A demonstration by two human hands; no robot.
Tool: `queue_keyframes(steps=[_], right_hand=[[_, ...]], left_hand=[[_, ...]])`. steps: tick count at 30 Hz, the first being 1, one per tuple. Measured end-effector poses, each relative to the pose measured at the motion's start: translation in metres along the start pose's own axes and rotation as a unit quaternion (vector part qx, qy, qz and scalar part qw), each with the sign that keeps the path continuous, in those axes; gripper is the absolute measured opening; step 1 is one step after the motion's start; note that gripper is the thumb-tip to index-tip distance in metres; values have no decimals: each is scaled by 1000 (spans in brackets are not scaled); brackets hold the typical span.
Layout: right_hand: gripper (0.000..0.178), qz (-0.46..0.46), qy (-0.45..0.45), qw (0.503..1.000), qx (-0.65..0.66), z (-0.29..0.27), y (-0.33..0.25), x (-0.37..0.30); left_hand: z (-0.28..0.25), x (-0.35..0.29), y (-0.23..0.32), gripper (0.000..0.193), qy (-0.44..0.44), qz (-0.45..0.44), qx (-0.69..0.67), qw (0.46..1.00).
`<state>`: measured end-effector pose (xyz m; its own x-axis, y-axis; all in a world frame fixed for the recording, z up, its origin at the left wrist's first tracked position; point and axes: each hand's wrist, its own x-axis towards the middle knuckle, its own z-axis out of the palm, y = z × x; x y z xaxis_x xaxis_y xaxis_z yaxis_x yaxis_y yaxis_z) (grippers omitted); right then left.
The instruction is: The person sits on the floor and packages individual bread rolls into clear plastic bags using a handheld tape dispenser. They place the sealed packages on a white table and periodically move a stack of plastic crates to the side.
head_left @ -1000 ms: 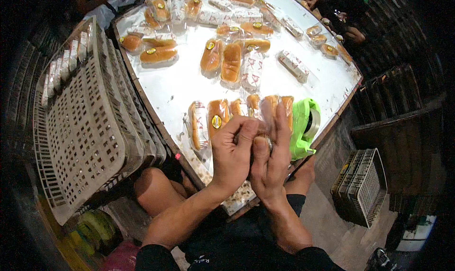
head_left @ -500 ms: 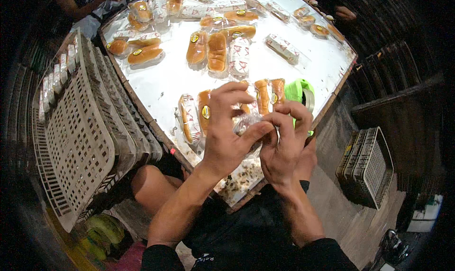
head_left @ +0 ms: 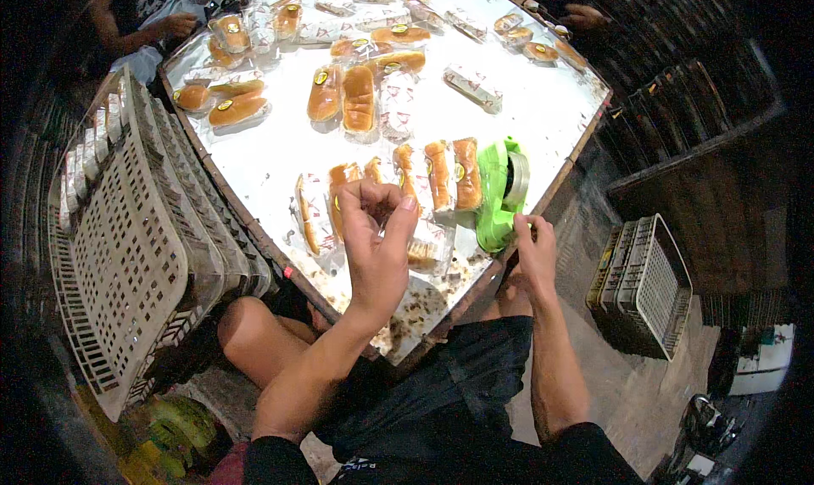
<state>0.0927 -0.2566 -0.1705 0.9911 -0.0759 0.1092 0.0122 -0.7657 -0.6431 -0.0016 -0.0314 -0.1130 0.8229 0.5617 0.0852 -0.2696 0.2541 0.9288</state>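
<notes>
left hand raised, fingers pinched on wrapped bun; right hand grips green tape dispenser

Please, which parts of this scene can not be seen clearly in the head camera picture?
- Left hand: its back hides the fingertips, so its grip on any wrapper is unclear.
- Packaged bun near that hand: partly covered by it.
- Right hand at the green tape dispenser: fingertips too small to judge contact.
- Prints on the wrappers: too small and blurred.
- Person at the upper left: cut off by the edge, dark.
</notes>
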Motion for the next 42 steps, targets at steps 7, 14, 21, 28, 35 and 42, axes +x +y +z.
queue_keyframes(steps=[7, 14, 21, 28, 35, 42], right_hand=[[43, 9, -22, 998, 50, -9, 2, 15], [26, 225, -171, 923, 262, 3, -33, -57], [20, -129, -74, 917, 371, 30, -133, -77], [38, 27, -311, 836, 451, 3, -130, -61], [29, 113, -411, 781, 456, 46, -148, -79], [40, -272, -261, 912, 163, 59, -142, -22]], left_hand=[[7, 0, -14, 24, -4, -18, 48, 999], [15, -2, -25, 25, 11, -23, 74, 997], [15, -7, -21, 24, 68, 35, 98, 992], [4, -15, 23, 27, -17, 86, 114, 990], [-50, 4, 31, 47, 108, -25, -242, 964], [-106, 40, -8, 86, 207, 91, 292, 929]])
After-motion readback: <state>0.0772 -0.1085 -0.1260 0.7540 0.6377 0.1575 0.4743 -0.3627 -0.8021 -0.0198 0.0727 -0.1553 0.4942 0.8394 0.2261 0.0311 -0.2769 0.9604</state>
